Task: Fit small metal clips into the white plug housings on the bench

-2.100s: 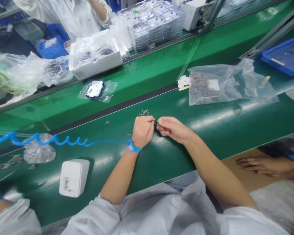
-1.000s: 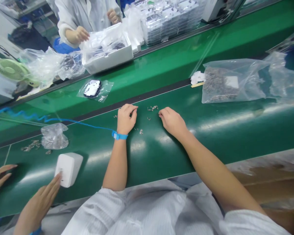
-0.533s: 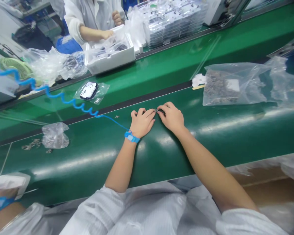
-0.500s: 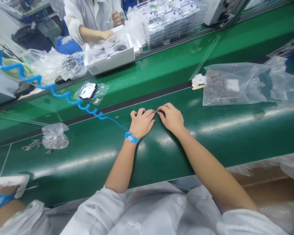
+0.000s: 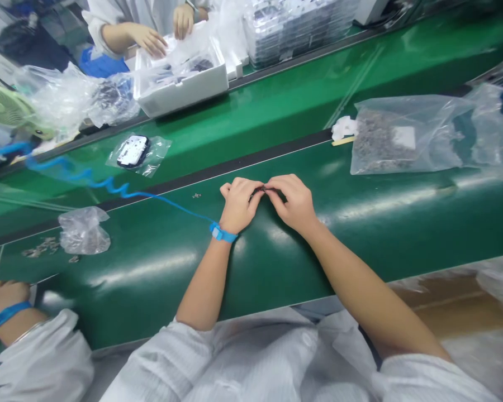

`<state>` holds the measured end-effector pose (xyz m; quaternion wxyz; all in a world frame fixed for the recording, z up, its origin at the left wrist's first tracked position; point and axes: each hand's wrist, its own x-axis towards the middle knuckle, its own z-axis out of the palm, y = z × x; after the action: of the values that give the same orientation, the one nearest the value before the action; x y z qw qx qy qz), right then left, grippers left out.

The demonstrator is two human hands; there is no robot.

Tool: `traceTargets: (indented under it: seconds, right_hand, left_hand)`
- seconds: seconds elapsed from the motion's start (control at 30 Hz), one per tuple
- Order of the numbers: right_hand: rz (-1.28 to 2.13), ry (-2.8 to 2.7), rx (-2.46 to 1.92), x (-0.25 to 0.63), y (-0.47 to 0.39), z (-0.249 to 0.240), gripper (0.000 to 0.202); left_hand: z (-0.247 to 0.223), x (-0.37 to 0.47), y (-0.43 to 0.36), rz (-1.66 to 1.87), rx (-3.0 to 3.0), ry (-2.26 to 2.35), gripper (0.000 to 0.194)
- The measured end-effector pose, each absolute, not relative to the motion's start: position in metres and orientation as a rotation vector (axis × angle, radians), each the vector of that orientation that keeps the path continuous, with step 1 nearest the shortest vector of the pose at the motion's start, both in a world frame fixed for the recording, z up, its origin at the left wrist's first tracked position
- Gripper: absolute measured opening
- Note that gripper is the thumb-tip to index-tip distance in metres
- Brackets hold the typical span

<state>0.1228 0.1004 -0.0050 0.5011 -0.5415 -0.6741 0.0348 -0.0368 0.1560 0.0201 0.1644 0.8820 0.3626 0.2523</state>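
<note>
Over the green work surface [image 5: 268, 273], my left hand [image 5: 240, 205] and my right hand [image 5: 292, 202] meet at their fingertips. Thumb and forefinger of each hand pinch a tiny metal part [image 5: 264, 190], mostly covered by the fingers. A blue wrist strap [image 5: 223, 232] circles my left wrist, and its coiled blue cord [image 5: 167, 202] runs off to the left. Left of my left hand lie several tiny metal pieces [image 5: 197, 195]. To the right rests a clear bag of small brownish-grey parts [image 5: 383, 139] with a white label.
A co-worker's hands [image 5: 151, 39] work over a white box [image 5: 184, 92] across the line. Stacked clear trays [image 5: 297, 33] stand beside it. A bagged device [image 5: 133, 151], a small plastic bag [image 5: 85, 230] and loose parts [image 5: 42, 247] lie leftward. Another person's hand [image 5: 6, 296] is at lower left.
My fingers have shifted into a tighter pinch, the thumbs now drawn in to the part. The blue cord hangs lower. The co-worker's hands opposite moved, and the lower-left neighbour's hand shifted upward.
</note>
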Motion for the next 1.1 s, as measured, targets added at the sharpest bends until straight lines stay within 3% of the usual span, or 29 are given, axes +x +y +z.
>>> traceTargets:
  seconds: [0.13, 0.33, 0.47, 0.6, 0.7, 0.93, 1.1]
  right_hand:
    - [0.222, -1.549, -1.344, 0.12, 0.096, -0.003, 0.024]
    - [0.491, -1.396, -1.386, 0.118, 0.091, 0.004, 0.011]
    - [0.721, -1.375, -1.246, 0.125, 0.088, 0.01, 0.014]
    - [0.572, -1.473, -1.187, 0.134, 0.088, 0.015, 0.007]
    - [0.589, -1.387, -1.247, 0.136, 0.09, 0.016, 0.014]
    - [1.055, -1.185, -1.439, 0.13, 0.086, 0.02, 0.036]
    - [1.66, -0.651, -1.157, 0.128, 0.08, 0.033, 0.037]
  left_hand:
    - [0.019, -0.035, 0.155, 0.845, 2.558, 1.014, 0.005]
    - [0.013, -0.034, 0.155, 1.023, 2.732, 0.94, 0.008]
    - [0.016, -0.036, 0.157, 1.037, 2.649, 0.889, 0.009]
    - [0.02, -0.035, 0.158, 1.007, 2.454, 0.702, 0.007]
    - [0.018, -0.033, 0.158, 1.008, 2.377, 0.579, 0.008]
    - [0.012, -0.034, 0.159, 1.059, 2.675, 0.6, 0.009]
    - [0.011, -0.033, 0.156, 1.124, 2.748, 0.591, 0.011]
